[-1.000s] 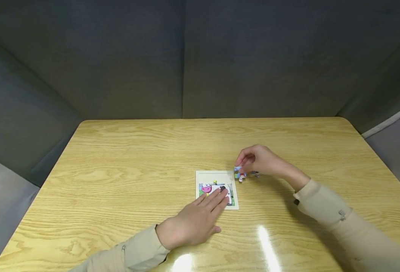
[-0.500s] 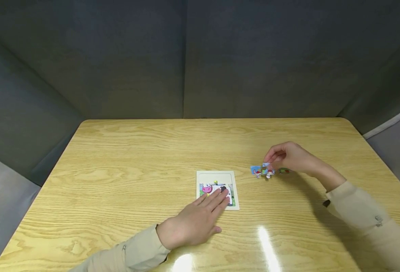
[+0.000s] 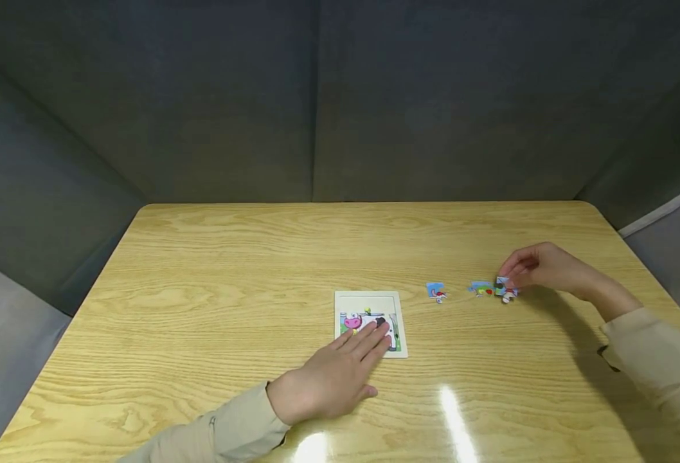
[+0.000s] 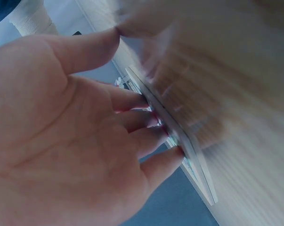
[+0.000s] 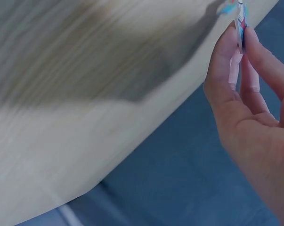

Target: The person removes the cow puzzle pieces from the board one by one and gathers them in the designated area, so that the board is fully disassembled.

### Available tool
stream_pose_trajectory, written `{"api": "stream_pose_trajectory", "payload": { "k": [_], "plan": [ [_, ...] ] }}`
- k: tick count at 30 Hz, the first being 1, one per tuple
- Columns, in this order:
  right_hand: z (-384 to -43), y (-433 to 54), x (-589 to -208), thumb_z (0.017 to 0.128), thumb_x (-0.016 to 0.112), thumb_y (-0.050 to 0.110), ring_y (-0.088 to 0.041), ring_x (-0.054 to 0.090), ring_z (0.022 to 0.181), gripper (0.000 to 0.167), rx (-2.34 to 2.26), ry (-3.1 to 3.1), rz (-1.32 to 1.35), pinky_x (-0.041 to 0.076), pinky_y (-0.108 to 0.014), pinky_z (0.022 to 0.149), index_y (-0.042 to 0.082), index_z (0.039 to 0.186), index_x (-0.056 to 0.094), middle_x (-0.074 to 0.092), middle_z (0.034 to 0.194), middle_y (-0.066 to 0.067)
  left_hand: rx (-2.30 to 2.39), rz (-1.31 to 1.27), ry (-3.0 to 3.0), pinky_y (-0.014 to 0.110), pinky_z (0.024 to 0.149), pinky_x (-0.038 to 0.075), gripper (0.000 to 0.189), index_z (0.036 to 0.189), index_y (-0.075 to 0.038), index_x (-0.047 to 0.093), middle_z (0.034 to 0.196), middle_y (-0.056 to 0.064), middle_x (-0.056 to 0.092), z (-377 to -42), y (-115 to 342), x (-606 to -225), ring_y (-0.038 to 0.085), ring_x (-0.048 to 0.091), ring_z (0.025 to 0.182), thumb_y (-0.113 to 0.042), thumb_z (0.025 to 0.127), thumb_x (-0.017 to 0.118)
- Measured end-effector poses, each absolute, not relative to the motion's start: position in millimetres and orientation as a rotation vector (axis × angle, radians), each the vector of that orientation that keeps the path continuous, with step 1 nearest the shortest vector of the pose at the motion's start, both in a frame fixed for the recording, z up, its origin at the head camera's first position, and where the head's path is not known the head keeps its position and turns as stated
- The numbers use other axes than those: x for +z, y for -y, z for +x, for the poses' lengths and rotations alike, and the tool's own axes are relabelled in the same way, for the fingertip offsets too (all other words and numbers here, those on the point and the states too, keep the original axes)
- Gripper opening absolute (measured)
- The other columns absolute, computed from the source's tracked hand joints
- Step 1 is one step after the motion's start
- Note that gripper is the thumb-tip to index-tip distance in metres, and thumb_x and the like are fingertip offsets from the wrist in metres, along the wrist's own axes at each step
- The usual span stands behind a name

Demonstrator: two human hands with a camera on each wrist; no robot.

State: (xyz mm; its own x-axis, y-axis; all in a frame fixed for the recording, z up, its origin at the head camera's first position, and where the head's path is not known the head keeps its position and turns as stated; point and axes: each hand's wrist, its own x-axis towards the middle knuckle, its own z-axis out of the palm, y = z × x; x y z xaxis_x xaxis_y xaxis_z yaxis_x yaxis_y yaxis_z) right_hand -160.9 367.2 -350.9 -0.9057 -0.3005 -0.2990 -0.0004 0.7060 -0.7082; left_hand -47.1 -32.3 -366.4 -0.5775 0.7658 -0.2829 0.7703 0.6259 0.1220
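In the head view a white puzzle tray [image 3: 369, 301] lies on the table, its lower part filled with a cow picture. My left hand [image 3: 336, 381] rests its straight fingers on that picture and hides some of it; the left wrist view has the fingertips on the tray's face [image 4: 191, 165]. Over to the right, my right hand [image 3: 539, 267] pinches a blue jigsaw piece [image 3: 503, 289] with red and white parts. The right wrist view catches this piece [image 5: 240, 28] edge-on between thumb and fingers. Just left of it is a blue-green piece [image 3: 481, 288].
Another blue jigsaw piece [image 3: 436, 292] lies between the tray and the right hand. The wooden table [image 3: 230, 270] extends around them, backed by dark grey partitions [image 3: 432, 116]. Light glares off the table's front [image 3: 457, 424].
My right hand has carried the pinched piece rightward, away from the tray and past the two loose pieces, which are now uncovered. The left hand stays on the tray.
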Motion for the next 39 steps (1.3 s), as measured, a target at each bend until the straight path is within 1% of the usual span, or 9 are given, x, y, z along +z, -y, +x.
{"api": "stream_pose_trajectory", "payload": {
  "k": [8, 15, 23, 28, 33, 39],
  "plan": [
    [-167, -391, -363, 0.089, 0.068, 0.003, -0.009, 0.063, 0.077, 0.022, -0.989, -2.535, -0.174, 0.054, -0.027, 0.070, -0.011, 0.106, 0.066, 0.070, 0.093, -0.011, -0.001, 1.242, -2.545, 0.040, 0.118, 0.017, 0.070, 0.158, -0.006, 0.013, 0.164, 0.009, 0.002, -47, 33, -367, 0.022, 0.003, 0.149, -0.040, 0.104, 0.043],
    [-169, -401, -365, 0.088, 0.071, 0.004, -0.007, 0.059, 0.074, 0.020, -0.912, -2.607, -0.177, 0.051, -0.025, 0.066, -0.008, 0.103, 0.069, 0.069, 0.089, -0.008, 0.006, 1.240, -2.544, 0.040, 0.118, 0.017, 0.070, 0.158, -0.007, 0.013, 0.164, 0.009, 0.002, -47, 33, -368, 0.022, 0.002, 0.149, -0.040, 0.104, 0.043],
    [-169, -401, -370, 0.086, 0.072, 0.002, -0.007, 0.061, 0.076, 0.020, -0.928, -2.628, -0.212, 0.052, -0.024, 0.066, -0.010, 0.102, 0.069, 0.070, 0.092, -0.012, -0.004, 1.234, -2.538, 0.040, 0.118, 0.017, 0.071, 0.158, -0.006, 0.013, 0.164, 0.010, 0.001, -47, 32, -367, 0.023, 0.002, 0.149, -0.040, 0.103, 0.044],
    [-169, -401, -370, 0.088, 0.070, 0.001, -0.007, 0.062, 0.077, 0.020, -0.932, -2.624, -0.209, 0.052, -0.023, 0.067, -0.011, 0.104, 0.068, 0.070, 0.094, -0.013, -0.007, 1.249, -2.552, 0.040, 0.118, 0.018, 0.071, 0.157, -0.006, 0.015, 0.164, 0.011, 0.003, -48, 33, -367, 0.023, 0.004, 0.149, -0.040, 0.103, 0.045],
    [-167, -400, -364, 0.090, 0.067, -0.001, -0.008, 0.063, 0.077, 0.020, -0.937, -2.641, -0.188, 0.054, -0.025, 0.066, -0.012, 0.106, 0.066, 0.070, 0.095, -0.015, 0.006, 1.269, -2.569, 0.040, 0.118, 0.019, 0.071, 0.157, -0.005, 0.017, 0.164, 0.011, 0.006, -47, 34, -367, 0.024, 0.006, 0.149, -0.040, 0.102, 0.047],
    [-161, -386, -354, 0.092, 0.068, 0.005, -0.005, 0.063, 0.077, 0.022, -0.953, -2.719, -0.211, 0.054, -0.025, 0.067, -0.009, 0.108, 0.068, 0.071, 0.096, -0.013, 0.018, 1.271, -2.574, 0.040, 0.117, 0.020, 0.071, 0.157, -0.005, 0.018, 0.164, 0.011, 0.007, -47, 34, -367, 0.024, 0.007, 0.149, -0.039, 0.102, 0.048]
  ]
}}
